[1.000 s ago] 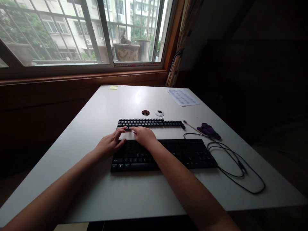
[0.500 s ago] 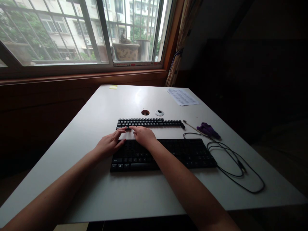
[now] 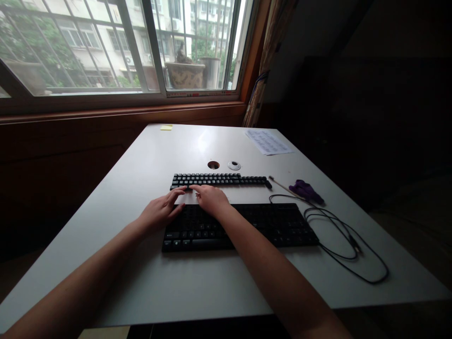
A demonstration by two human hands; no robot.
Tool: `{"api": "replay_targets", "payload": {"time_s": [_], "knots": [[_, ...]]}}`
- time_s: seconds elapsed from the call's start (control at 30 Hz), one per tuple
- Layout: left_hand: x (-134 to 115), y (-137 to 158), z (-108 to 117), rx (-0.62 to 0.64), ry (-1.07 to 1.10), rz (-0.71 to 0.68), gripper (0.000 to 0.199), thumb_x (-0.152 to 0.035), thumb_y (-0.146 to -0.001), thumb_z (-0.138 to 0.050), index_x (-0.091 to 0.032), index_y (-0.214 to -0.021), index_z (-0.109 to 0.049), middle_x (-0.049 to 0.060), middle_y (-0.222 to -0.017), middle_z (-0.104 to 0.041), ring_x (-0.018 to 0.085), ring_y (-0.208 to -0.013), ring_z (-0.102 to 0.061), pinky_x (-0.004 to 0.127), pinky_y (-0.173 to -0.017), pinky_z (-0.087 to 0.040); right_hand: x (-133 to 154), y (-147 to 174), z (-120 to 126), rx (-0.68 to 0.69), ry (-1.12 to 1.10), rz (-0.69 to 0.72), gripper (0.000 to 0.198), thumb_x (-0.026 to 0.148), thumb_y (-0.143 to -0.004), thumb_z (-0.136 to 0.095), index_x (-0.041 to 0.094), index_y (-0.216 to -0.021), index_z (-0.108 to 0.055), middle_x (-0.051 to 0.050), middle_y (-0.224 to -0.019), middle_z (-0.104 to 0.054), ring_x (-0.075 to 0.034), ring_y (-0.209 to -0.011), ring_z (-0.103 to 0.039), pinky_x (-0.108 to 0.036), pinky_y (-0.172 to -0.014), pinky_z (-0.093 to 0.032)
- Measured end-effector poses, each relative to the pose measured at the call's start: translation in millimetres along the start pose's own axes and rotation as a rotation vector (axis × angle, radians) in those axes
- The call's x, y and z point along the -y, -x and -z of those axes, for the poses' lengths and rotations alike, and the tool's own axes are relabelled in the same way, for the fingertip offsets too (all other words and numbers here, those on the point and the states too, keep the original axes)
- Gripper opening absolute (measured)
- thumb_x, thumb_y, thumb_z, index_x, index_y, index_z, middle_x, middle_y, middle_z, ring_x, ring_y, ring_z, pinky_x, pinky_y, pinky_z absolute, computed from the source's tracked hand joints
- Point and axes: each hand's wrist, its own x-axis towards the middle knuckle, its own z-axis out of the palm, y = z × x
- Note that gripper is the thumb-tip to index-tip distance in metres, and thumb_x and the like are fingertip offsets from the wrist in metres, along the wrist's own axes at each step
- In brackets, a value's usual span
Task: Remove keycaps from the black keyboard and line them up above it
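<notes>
A black keyboard lies on the white table, with keycaps on its lower rows at the left and much of its upper left dark and bare of them. Behind it, loose black keycaps stand in tight rows. My left hand reaches over the keyboard's left end, thumb apart, fingertips at the nearest row of keycaps. Close beside it, my right hand stretches its index finger to the same row; its other fingers are curled and partly hidden. Neither hand visibly lifts a keycap.
The keyboard's cable loops over the table's right side. Near it lie a purple cloth and a thin brush. Farther back are a cable hole, its round white cover, printed papers and a yellow sticky note.
</notes>
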Motion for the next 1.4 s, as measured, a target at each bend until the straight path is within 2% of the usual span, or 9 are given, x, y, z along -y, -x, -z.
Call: {"api": "replay_targets", "payload": {"time_s": [0.33, 0.47, 0.57, 0.7, 0.9, 1.0, 1.13, 1.2, 1.4], "knots": [[0.2, 0.1, -0.6, -0.007, 0.014, -0.007, 0.036, -0.042, -0.097, -0.04, -0.032, -0.132, -0.041, 0.002, -0.151, -0.041, 0.025, -0.124, -0.057, 0.039, -0.097, -0.05, 0.0, 0.7, -0.2, -0.003, 0.013, -0.006, 0.05, 0.027, -0.093, -0.043, 0.041, -0.141, -0.045, -0.001, -0.121, -0.066, -0.022, -0.101, -0.065, -0.033, -0.083, -0.048], [3.3, 0.6, -2.3, -0.081, 0.066, 0.003, 0.034, -0.04, -0.096, -0.042, -0.027, -0.128, -0.043, 0.007, -0.149, -0.042, 0.023, -0.108, -0.064, 0.037, -0.089, -0.052, -0.5, 1.5, 0.2, -0.006, 0.012, -0.001, 0.051, 0.026, -0.093, -0.043, 0.04, -0.142, -0.044, -0.001, -0.121, -0.066, -0.022, -0.1, -0.065, -0.034, -0.084, -0.048], [6.2, 0.2, -2.2, -0.165, 0.137, 0.062, 0.031, -0.038, -0.096, -0.042, -0.024, -0.123, -0.046, 0.008, -0.14, -0.05, 0.018, -0.088, -0.065, 0.034, -0.083, -0.053, -0.3, 1.9, 1.1, 0.007, 0.012, -0.01, 0.051, 0.027, -0.093, -0.043, 0.04, -0.143, -0.043, -0.001, -0.123, -0.066, -0.021, -0.102, -0.064, -0.034, -0.085, -0.048], [9.5, -0.5, -0.9, -0.216, 0.22, 0.127, 0.028, -0.034, -0.094, -0.043, -0.023, -0.119, -0.048, 0.007, -0.132, -0.055, 0.012, -0.067, -0.058, 0.032, -0.078, -0.052, -0.1, 1.8, 1.7, 0.015, 0.016, -0.019, 0.05, 0.028, -0.094, -0.043, 0.04, -0.143, -0.044, -0.001, -0.124, -0.065, -0.021, -0.102, -0.064, -0.033, -0.085, -0.048], [18.7, -0.5, -0.2, -0.311, 0.222, 0.227, 0.028, -0.035, -0.091, -0.047, -0.022, -0.114, -0.052, 0.006, -0.121, -0.059, 0.012, -0.063, -0.057, 0.03, -0.071, -0.05, -1.2, 2.3, -0.9, -0.009, 0.009, -0.021, 0.051, 0.027, -0.092, -0.044, 0.04, -0.142, -0.045, -0.001, -0.121, -0.067, -0.022, -0.101, -0.065, -0.034, -0.084, -0.048], [22.6, 0.0, 1.1, -0.337, 0.196, 0.323, 0.03, -0.036, -0.089, -0.048, -0.021, -0.114, -0.055, 0.004, -0.105, -0.063, 0.014, -0.064, -0.059, 0.031, -0.07, -0.049, -1.7, 3.1, -0.7, -0.012, 0.011, -0.013, 0.051, 0.027, -0.092, -0.043, 0.04, -0.142, -0.045, -0.001, -0.12, -0.067, -0.022, -0.1, -0.065, -0.034, -0.084, -0.048], [23.1, 0.9, 3.3, -0.302, 0.158, 0.404, 0.033, -0.036, -0.088, -0.049, -0.022, -0.117, -0.055, 0.0, -0.084, -0.064, 0.017, -0.063, -0.06, 0.03, -0.067, -0.048, -1.0, 3.8, 1.2, 0.009, 0.019, -0.015, 0.052, 0.026, -0.093, -0.043, 0.04, -0.143, -0.043, -0.002, -0.122, -0.066, -0.021, -0.102, -0.064, -0.033, -0.085, -0.048], [22.5, 0.9, 4.0, -0.292, 0.128, 0.414, 0.032, -0.035, -0.088, -0.05, -0.023, -0.117, -0.055, 0.001, -0.088, -0.067, 0.017, -0.064, -0.061, 0.03, -0.066, -0.047, -0.3, 3.9, 1.8, 0.01, 0.016, -0.019, 0.052, 0.025, -0.092, -0.043, 0.039, -0.142, -0.044, -0.002, -0.123, -0.066, -0.021, -0.103, -0.064, -0.034, -0.086, -0.048], [22.9, 0.1, 4.2, -0.292, 0.1, 0.385, 0.027, -0.034, -0.086, -0.051, -0.025, -0.112, -0.054, 0.003, -0.116, -0.068, 0.019, -0.072, -0.063, 0.032, -0.073, -0.048, -1.0, 3.7, 0.5, -0.052, 0.001, -0.045, 0.044, 0.026, -0.092, -0.044, 0.036, -0.134, -0.052, -0.002, -0.123, -0.066, -0.022, -0.103, -0.064, -0.034, -0.087, -0.047]]}}
